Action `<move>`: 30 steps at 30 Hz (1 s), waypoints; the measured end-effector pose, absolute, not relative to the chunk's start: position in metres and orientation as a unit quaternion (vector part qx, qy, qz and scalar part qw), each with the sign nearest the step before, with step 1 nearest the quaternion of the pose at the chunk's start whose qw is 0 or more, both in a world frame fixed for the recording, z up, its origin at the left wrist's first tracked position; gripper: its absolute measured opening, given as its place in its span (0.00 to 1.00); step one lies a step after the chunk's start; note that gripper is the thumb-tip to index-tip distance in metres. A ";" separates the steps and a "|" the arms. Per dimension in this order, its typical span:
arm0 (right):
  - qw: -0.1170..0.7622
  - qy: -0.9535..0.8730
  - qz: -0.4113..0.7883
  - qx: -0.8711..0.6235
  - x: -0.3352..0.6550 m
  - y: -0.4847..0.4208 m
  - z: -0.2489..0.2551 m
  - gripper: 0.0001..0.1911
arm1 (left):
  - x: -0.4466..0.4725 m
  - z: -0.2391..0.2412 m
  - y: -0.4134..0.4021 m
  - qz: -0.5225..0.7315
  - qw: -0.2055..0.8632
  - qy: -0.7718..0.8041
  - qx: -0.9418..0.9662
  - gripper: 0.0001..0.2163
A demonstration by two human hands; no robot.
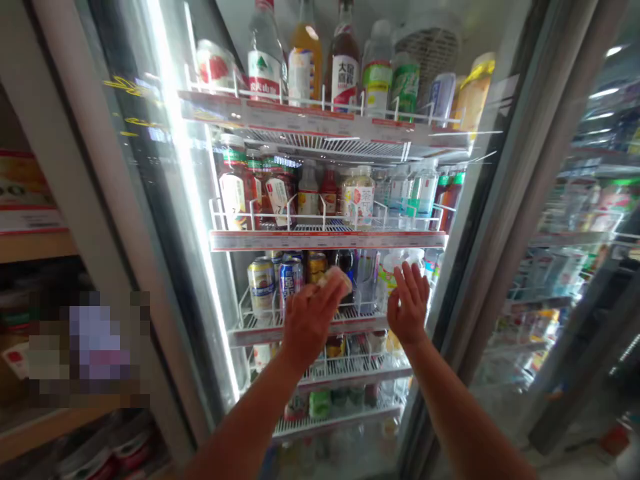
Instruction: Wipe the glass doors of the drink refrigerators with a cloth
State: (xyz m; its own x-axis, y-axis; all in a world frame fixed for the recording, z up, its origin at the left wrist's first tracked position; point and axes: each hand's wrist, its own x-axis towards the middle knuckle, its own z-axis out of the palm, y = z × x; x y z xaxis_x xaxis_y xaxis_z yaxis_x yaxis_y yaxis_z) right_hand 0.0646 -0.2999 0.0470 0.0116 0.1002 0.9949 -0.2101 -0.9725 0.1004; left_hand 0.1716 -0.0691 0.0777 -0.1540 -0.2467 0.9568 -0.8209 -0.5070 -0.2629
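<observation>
Both my hands reach into an open drinks fridge at the level of its third wire shelf (260, 328). My left hand (311, 319) is curled round a small pale object (334, 276) that I cannot name, in front of several cans (290, 280). My right hand (409, 303) is open, fingers spread and pointing up, next to clear plastic bottles (367, 277) on the same shelf. It holds nothing.
Upper shelves carry tall bottles (306, 57) and tea jars (358, 197). The open glass door (520, 200) stands at the right, with another glass-fronted cooler (595, 200) beyond. A wooden shelf unit (35, 247) stands at the left. Lower wire shelves (350, 367) hold more drinks.
</observation>
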 end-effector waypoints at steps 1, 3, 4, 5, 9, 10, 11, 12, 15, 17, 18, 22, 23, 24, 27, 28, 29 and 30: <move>0.111 -0.040 0.702 0.702 0.064 -0.300 0.047 0.35 | 0.171 0.077 -0.070 0.610 0.206 -0.465 0.607 0.29; 0.112 -0.039 0.703 0.701 0.064 -0.300 0.047 0.35 | 0.176 0.087 -0.065 0.616 0.211 -0.451 0.611 0.29; 0.113 -0.039 0.703 0.701 0.064 -0.300 0.047 0.34 | 0.181 0.096 -0.060 0.631 0.238 -0.414 0.611 0.29; 0.114 -0.039 0.703 0.701 0.064 -0.300 0.047 0.34 | 0.186 0.106 -0.055 0.648 0.269 -0.370 0.609 0.29; 0.109 -0.042 0.702 0.703 0.065 -0.301 0.045 0.34 | 0.187 0.125 -0.052 0.688 0.320 -0.288 0.585 0.29; 0.106 -0.043 0.702 0.703 0.065 -0.301 0.045 0.34 | 0.184 0.124 -0.056 0.686 0.297 -0.318 0.584 0.29; 0.103 -0.043 0.703 0.703 0.065 -0.301 0.045 0.35 | 0.181 0.124 -0.059 0.679 0.257 -0.365 0.583 0.29; 0.101 -0.042 0.703 0.703 0.065 -0.301 0.044 0.35 | 0.180 0.126 -0.061 0.672 0.210 -0.412 0.579 0.28; 0.099 -0.041 0.702 0.704 0.066 -0.303 0.043 0.35 | 0.194 0.163 -0.045 0.671 0.148 -0.440 0.578 0.26; 0.100 -0.040 0.701 0.705 0.066 -0.304 0.043 0.34 | 0.212 0.211 -0.023 0.678 0.217 -0.345 0.611 0.25; 0.100 -0.040 0.700 0.706 0.066 -0.304 0.042 0.34 | 0.219 0.236 -0.013 0.674 0.259 -0.296 0.625 0.26; 0.101 -0.042 0.697 0.708 0.065 -0.303 0.043 0.34 | 0.216 0.279 -0.020 0.635 0.330 -0.273 0.643 0.25; 0.102 -0.041 0.699 0.707 0.065 -0.303 0.043 0.34 | 0.208 0.272 -0.033 0.630 0.314 -0.303 0.642 0.26; 0.103 -0.040 0.700 0.705 0.065 -0.303 0.044 0.34 | 0.198 0.260 -0.048 0.625 0.282 -0.345 0.641 0.25; 0.109 -0.042 0.700 0.704 0.064 -0.302 0.045 0.34 | 0.176 0.232 -0.082 0.556 0.170 -0.539 0.609 0.25; 0.110 -0.043 0.700 0.705 0.064 -0.301 0.045 0.33 | 0.174 0.231 -0.085 0.550 0.151 -0.561 0.600 0.25; 0.110 -0.043 0.699 0.705 0.064 -0.302 0.045 0.33 | 0.174 0.237 -0.083 0.555 0.146 -0.556 0.601 0.25; 0.109 -0.042 0.699 0.706 0.064 -0.302 0.045 0.34 | 0.175 0.247 -0.077 0.574 0.158 -0.523 0.610 0.24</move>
